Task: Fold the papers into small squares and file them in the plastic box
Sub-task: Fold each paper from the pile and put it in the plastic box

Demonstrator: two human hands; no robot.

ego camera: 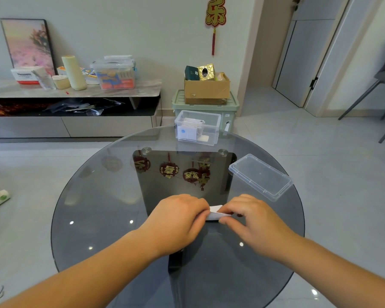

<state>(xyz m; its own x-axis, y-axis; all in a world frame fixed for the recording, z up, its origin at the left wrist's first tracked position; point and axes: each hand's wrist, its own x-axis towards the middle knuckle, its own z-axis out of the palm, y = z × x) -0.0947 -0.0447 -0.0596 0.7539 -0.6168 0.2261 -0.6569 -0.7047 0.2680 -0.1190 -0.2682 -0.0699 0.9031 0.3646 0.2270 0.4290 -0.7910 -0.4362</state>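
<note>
Paper (216, 212), folded down to a small white strip, sits between the left grip (178, 218) and the right grip (251, 218). Both grips are curled and pinch its ends low over the tabletop (98, 207). The folding step is judged to be in progress. The next move calls for a final crease pressed flat, then a reach straight ahead of the grips to the open plastic box (212, 130), which holds folded papers (187, 132). Its lid (260, 176) lies ahead and to the right.

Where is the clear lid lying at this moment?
In the head view, the clear lid lies on the right side of the glass table, nearer than the plastic box at the far edge and just beyond the right hand.
</note>
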